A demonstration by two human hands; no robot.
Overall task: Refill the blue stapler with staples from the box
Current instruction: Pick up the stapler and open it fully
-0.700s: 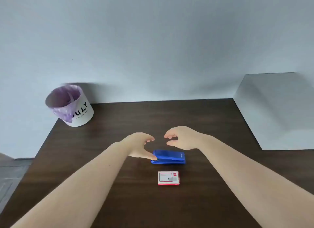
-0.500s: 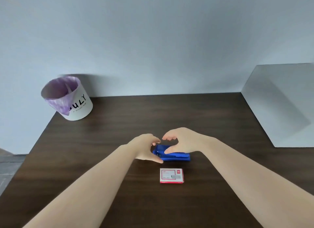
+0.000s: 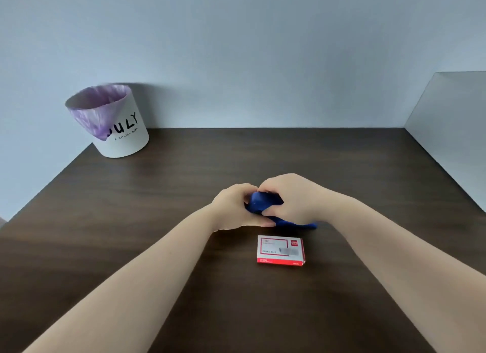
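Note:
The blue stapler point(image 3: 260, 202) sits mid-table between both hands, its top part tilted up at the left end while its base still lies flat, poking out to the right. My left hand point(image 3: 235, 208) grips the stapler's left end, thumb along the lower edge. My right hand point(image 3: 292, 197) wraps over its top from the right, hiding most of the body. The red-and-white staple box point(image 3: 281, 250) lies closed and flat just in front of the stapler, apart from both hands.
A white paper bin point(image 3: 115, 123) with a purple liner stands at the table's back left corner. The dark wooden table point(image 3: 184, 189) ends against a pale wall behind, and a grey panel point(image 3: 452, 131) rises along its right side.
Both hands came down from hovering above the stapler and closed on it. The stapler's top has lifted at the left end. The staple box has not moved on the table.

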